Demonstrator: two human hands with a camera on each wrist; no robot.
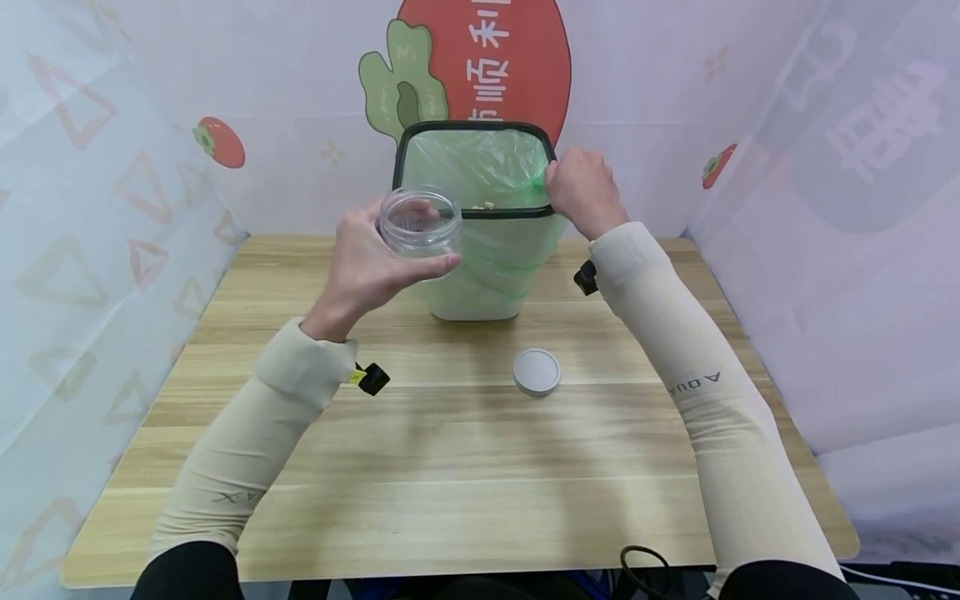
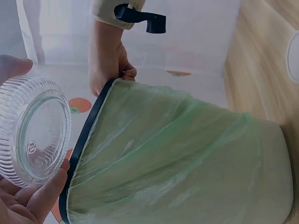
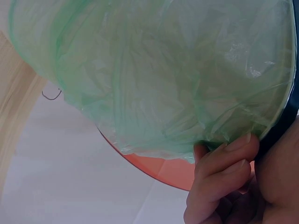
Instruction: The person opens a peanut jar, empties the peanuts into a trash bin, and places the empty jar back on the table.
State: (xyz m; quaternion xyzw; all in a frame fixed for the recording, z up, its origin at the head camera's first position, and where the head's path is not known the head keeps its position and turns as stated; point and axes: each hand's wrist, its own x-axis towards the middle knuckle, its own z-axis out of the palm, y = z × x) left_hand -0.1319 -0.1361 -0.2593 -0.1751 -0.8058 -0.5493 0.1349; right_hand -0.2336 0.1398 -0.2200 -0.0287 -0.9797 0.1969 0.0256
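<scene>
My left hand (image 1: 366, 271) holds a clear plastic jar (image 1: 422, 232) at the near left of a trash bin's black rim (image 1: 504, 213). Ribbed sides and a round base of the jar show in the left wrist view. My right hand (image 1: 587, 193) grips the right side of the rim, its fingers curled at the green bag (image 3: 140, 79) that lines the bin and hangs over its outside. Inside the bin, a few small pale bits (image 1: 484, 205) lie against the bag. The bin's white base (image 1: 476, 314) stands on the table.
A round, pale grey lid (image 1: 536, 370) lies on the wooden table (image 1: 450, 508) in front of the bin. Printed fabric walls (image 1: 300, 75) enclose the table at the back and both sides. A black cable (image 1: 645, 550) loops at the front edge.
</scene>
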